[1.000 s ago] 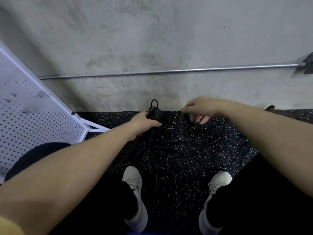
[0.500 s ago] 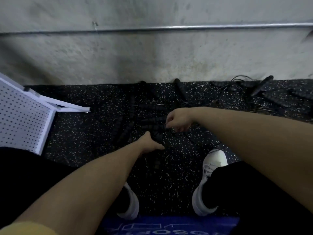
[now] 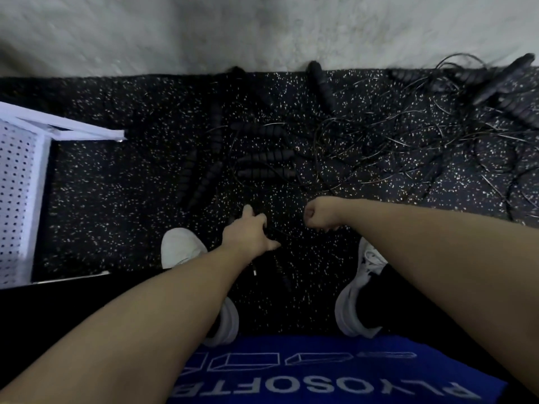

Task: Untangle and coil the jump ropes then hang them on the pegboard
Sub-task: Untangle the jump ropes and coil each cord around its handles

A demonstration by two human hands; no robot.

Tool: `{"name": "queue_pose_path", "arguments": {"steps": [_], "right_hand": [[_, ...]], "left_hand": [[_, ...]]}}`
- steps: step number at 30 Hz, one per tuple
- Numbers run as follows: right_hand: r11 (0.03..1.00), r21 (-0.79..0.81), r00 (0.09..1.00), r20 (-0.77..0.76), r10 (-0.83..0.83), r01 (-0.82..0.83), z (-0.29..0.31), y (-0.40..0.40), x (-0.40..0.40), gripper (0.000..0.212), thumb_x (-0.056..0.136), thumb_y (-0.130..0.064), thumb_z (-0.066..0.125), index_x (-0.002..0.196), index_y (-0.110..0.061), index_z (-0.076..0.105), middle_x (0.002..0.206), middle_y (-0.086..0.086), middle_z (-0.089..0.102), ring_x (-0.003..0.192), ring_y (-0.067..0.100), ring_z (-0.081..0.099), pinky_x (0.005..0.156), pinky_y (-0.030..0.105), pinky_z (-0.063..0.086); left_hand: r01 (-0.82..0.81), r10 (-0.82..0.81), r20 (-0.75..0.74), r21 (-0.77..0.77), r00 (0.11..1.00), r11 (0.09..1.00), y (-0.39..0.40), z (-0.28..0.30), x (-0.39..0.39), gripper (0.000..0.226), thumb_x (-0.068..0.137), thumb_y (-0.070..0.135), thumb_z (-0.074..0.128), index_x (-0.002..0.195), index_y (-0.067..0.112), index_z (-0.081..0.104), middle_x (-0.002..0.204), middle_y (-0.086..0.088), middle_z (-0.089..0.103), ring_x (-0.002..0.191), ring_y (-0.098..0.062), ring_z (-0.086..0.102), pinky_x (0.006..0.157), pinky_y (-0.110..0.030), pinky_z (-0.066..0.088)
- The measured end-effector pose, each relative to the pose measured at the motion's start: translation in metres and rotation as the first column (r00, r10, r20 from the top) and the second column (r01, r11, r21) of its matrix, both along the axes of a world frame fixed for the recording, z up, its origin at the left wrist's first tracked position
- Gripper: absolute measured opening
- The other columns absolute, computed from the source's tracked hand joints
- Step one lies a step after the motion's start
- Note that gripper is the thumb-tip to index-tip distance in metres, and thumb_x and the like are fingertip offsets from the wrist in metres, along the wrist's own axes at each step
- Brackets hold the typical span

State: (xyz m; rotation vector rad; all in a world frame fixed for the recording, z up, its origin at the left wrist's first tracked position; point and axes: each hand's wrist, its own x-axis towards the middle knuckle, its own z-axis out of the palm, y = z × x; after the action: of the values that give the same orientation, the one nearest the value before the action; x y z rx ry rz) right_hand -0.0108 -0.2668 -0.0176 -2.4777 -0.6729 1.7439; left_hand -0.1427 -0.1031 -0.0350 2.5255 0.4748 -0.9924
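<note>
Black jump ropes lie in a tangle on the speckled rubber floor, thin cords looping across one another and ribbed handles scattered among them. More handles sit at the far right by the concrete wall. No rope is coiled, as far as can be seen. The white pegboard stands at the left edge with nothing seen hanging on the part in view. The left hand curls its fingers round a thin cord just above the floor. The right hand is fisted; whether it grips a cord cannot be told. White shoes flank the hands, a blue printed box below. Judgement: untangling is barely begun; coiling and hanging remain.
</note>
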Motion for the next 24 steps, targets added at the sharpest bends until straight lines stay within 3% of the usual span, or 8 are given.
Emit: {"name": "queue_pose_path", "arguments": {"steps": [3,6,10,12,15,20,24], "right_hand": [[0.999,-0.011,0.999,-0.012,0.030,-0.030,-0.003,0.007,-0.005,0.024,0.097,-0.018,0.053,0.113,-0.013,0.070,0.091,0.011,0.072,0.067,0.023,0.063,0.056,0.029,0.052],[0.999,0.044,1.000,0.014,0.012,-0.013,-0.003,0.019,-0.001,0.021,0.097,-0.021,0.056,0.112,-0.016,0.071,0.106,0.010,0.073,0.075,0.021,0.065,0.067,0.032,0.056],[0.982,0.184,0.990,0.124,-0.068,0.045,-0.001,0.035,0.013,0.025,0.096,-0.020,0.061,0.120,-0.017,0.066,0.110,0.000,0.063,0.102,0.019,0.060,0.085,0.027,0.048],[0.965,0.240,0.977,0.156,-0.143,0.103,-0.002,0.044,0.021,0.026,0.096,-0.020,0.061,0.122,-0.019,0.065,0.111,-0.002,0.061,0.097,0.016,0.056,0.082,0.025,0.044],[0.942,0.298,0.956,0.196,-0.219,0.154,-0.009,0.057,0.032,0.026,0.093,-0.019,0.060,0.119,-0.023,0.066,0.121,0.000,0.066,0.103,0.018,0.060,0.089,0.030,0.050],[0.937,0.312,0.931,0.270,-0.246,0.157,-0.019,0.070,0.044,0.030,0.093,-0.016,0.059,0.121,-0.026,0.064,0.132,0.002,0.054,0.120,0.026,0.054,0.097,0.040,0.051],[0.917,0.353,0.887,0.342,-0.311,0.186,-0.030,0.075,0.045,0.038,0.094,-0.015,0.055,0.131,-0.025,0.060,0.141,0.002,0.050,0.130,0.026,0.044,0.101,0.043,0.048]], "left_hand": [[-0.002,0.003,0.027,-0.035,1.000,0.999,0.012,0.002,0.002,0.079,0.072,0.066,0.079,0.134,0.027,0.049,0.136,-0.001,0.033,0.112,-0.027,0.055,0.088,-0.043,0.054],[-0.015,0.022,0.045,-0.137,0.999,0.990,0.024,0.005,0.006,0.082,0.068,0.070,0.080,0.135,0.032,0.051,0.134,0.006,0.034,0.109,-0.019,0.055,0.091,-0.040,0.053],[-0.191,0.217,0.144,-0.176,0.966,0.966,0.043,0.004,0.015,0.060,0.081,0.073,0.067,0.121,0.029,0.062,0.125,0.008,0.043,0.103,-0.014,0.058,0.092,-0.038,0.052],[-0.249,0.275,0.186,-0.155,0.943,0.956,0.053,0.000,0.024,0.044,0.091,0.062,0.063,0.115,0.025,0.064,0.123,0.004,0.048,0.100,-0.017,0.061,0.092,-0.039,0.054],[-0.298,0.324,0.192,-0.150,0.927,0.943,0.064,-0.003,0.040,0.024,0.096,0.042,0.062,0.113,0.024,0.063,0.125,0.002,0.049,0.093,-0.018,0.062,0.087,-0.039,0.056],[-0.264,0.285,0.251,-0.113,0.925,0.958,0.069,-0.013,0.060,0.023,0.097,0.030,0.060,0.118,0.021,0.060,0.130,0.000,0.049,0.105,-0.021,0.056,0.088,-0.038,0.052],[-0.348,0.303,0.387,0.051,0.871,0.936,0.077,-0.024,0.063,0.027,0.093,0.022,0.060,0.120,0.017,0.055,0.135,-0.005,0.046,0.119,-0.028,0.048,0.099,-0.042,0.044]]}}
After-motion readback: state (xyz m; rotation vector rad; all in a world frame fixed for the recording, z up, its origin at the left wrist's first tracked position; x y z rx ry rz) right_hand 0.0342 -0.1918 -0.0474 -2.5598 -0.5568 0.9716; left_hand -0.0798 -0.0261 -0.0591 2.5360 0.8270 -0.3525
